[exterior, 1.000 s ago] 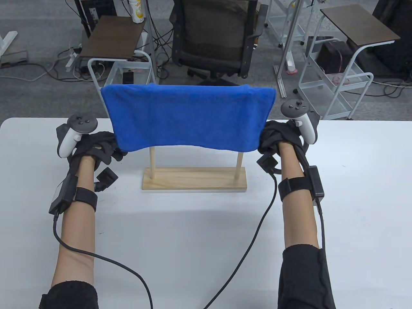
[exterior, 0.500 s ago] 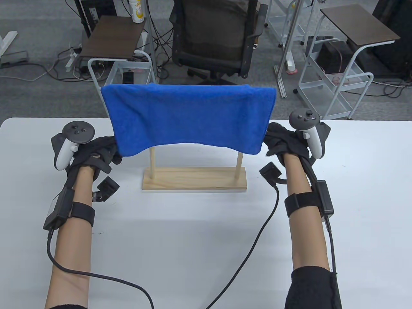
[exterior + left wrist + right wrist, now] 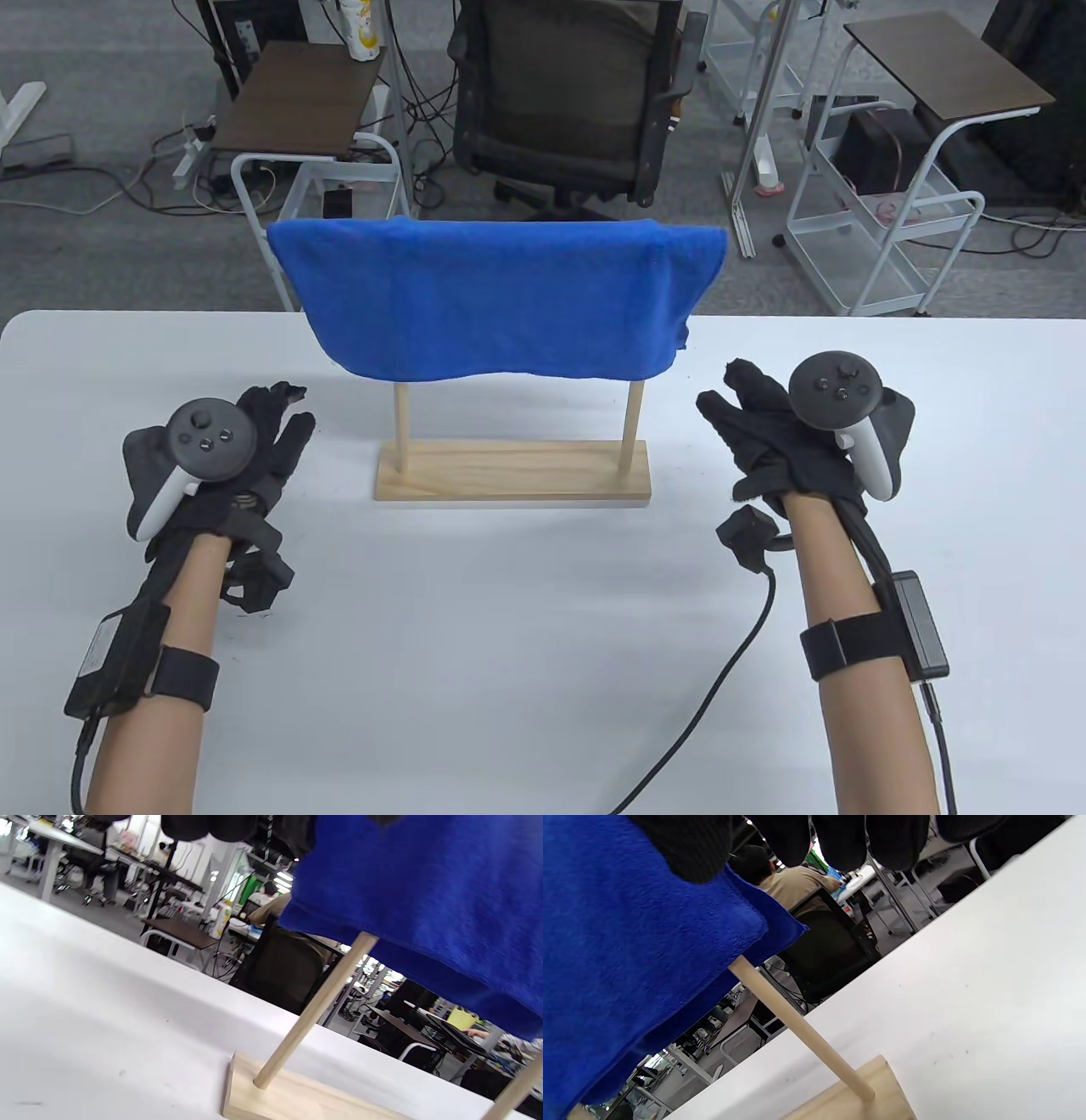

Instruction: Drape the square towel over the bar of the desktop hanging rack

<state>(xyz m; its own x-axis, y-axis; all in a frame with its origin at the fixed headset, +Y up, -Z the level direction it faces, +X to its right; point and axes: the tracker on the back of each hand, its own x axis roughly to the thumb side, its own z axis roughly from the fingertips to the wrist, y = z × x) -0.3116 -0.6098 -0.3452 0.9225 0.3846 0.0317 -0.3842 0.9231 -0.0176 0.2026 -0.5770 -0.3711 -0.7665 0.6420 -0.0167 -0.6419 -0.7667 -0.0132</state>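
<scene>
A blue square towel (image 3: 501, 293) hangs draped over the top bar of a small wooden rack (image 3: 513, 482) in the middle of the white table (image 3: 509, 662). The bar is hidden under the towel. Two upright dowels (image 3: 400, 424) show below it. My left hand (image 3: 276, 429) is open and empty to the left of the rack. My right hand (image 3: 747, 407) is open and empty to its right. Neither hand touches the towel. The towel (image 3: 424, 899) and a dowel (image 3: 314, 1010) show close in the left wrist view, and the towel (image 3: 628, 950) with my fingertips (image 3: 840, 844) in the right wrist view.
Behind the table stand a black office chair (image 3: 568, 102), a white wire cart (image 3: 882, 212) at the right and a small brown side table (image 3: 297, 98) at the left. Glove cables (image 3: 730, 671) trail over the table front.
Both hands let go of the towel's lower corners and drew back toward me and outward. The towel's front edge swung back and now hangs free.
</scene>
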